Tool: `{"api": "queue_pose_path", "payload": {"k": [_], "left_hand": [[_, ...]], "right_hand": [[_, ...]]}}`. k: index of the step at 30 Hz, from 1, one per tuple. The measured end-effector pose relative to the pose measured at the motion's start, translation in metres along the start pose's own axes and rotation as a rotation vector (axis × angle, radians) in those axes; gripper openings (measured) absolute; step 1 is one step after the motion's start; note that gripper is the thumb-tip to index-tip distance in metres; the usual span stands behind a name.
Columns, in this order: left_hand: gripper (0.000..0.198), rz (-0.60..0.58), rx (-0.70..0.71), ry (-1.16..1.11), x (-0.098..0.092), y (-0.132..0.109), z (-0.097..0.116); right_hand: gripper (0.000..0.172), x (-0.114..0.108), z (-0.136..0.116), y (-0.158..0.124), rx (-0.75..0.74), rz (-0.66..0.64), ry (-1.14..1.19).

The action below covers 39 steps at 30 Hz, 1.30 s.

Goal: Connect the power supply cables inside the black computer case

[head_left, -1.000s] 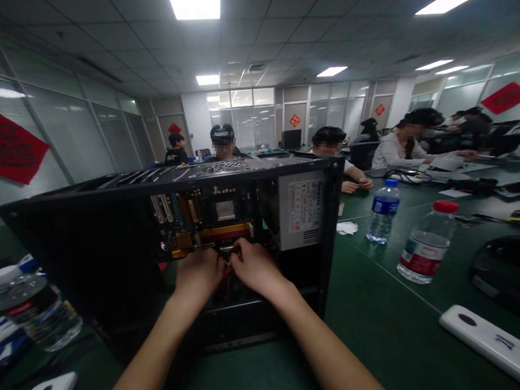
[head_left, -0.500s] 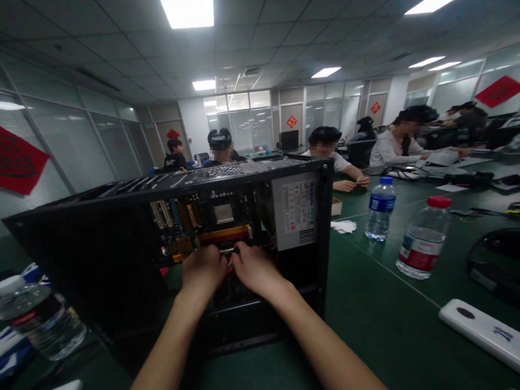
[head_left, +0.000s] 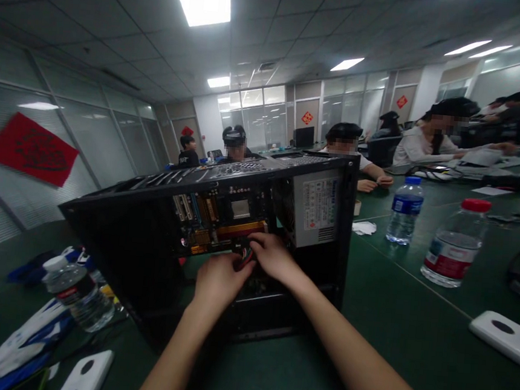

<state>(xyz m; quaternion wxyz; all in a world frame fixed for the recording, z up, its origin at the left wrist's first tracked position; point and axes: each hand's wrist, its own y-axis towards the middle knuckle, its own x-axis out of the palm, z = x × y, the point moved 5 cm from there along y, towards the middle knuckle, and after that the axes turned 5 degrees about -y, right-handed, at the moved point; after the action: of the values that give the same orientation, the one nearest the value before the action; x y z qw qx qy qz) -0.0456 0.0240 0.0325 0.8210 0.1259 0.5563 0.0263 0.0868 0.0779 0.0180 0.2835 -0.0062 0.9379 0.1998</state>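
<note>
A black computer case (head_left: 104, 254) stands on the table with its side open towards me. Inside are the motherboard (head_left: 206, 239) and, at the upper right, a grey power supply (head_left: 317, 209). Both hands reach in at the motherboard's lower edge. My left hand (head_left: 220, 276) is closed round a bundle of coloured wires (head_left: 246, 253), red and greenish among them. My right hand (head_left: 275, 257) pinches the same bundle higher up, close to the board. My fingers partly cover the wires' end, so I cannot tell whether it is plugged in.
Right of the case stand a blue-capped bottle (head_left: 405, 211) and a red-capped bottle (head_left: 456, 245), with a white device (head_left: 506, 341) nearer. Another bottle (head_left: 80, 297), gloves (head_left: 19, 344) and a second white device (head_left: 87, 377) lie left. Co-workers sit across the table.
The view has swung left, so everything sits further right. My left hand has drawn lower, away from the board's edge, and the coloured wires now show between my hands.
</note>
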Motion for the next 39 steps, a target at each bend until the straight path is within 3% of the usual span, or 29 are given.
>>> {"api": "queue_pose_path", "payload": {"k": [4,6,12,16,25,31,39], "left_hand": [[0.022,-0.142,0.075,-0.328,0.013,0.010,-0.009],[0.024,-0.194,0.068,-0.404,0.017,0.012,-0.012],[0.030,-0.104,0.098,-0.242,0.014,0.006,-0.011],[0.031,-0.098,0.105,-0.188,0.014,0.005,-0.012],[0.032,-0.099,0.039,-0.036,0.013,0.005,-0.010],[0.031,-0.087,0.029,0.003,0.013,0.005,-0.009],[0.032,-0.085,0.023,0.074,0.012,0.002,-0.006]], "right_hand": [[0.027,0.002,-0.001,0.003,0.024,-0.047,0.147],[0.028,0.002,0.000,0.001,0.059,-0.044,0.121],[0.015,0.004,0.004,-0.005,0.070,-0.007,-0.328],[0.021,0.007,0.006,-0.006,0.059,-0.026,-0.468],[0.033,0.014,0.003,-0.006,0.021,-0.119,-0.607],[0.027,0.014,-0.002,-0.012,0.002,-0.207,-0.627],[0.028,0.014,0.000,-0.013,0.053,-0.197,-0.656]]}}
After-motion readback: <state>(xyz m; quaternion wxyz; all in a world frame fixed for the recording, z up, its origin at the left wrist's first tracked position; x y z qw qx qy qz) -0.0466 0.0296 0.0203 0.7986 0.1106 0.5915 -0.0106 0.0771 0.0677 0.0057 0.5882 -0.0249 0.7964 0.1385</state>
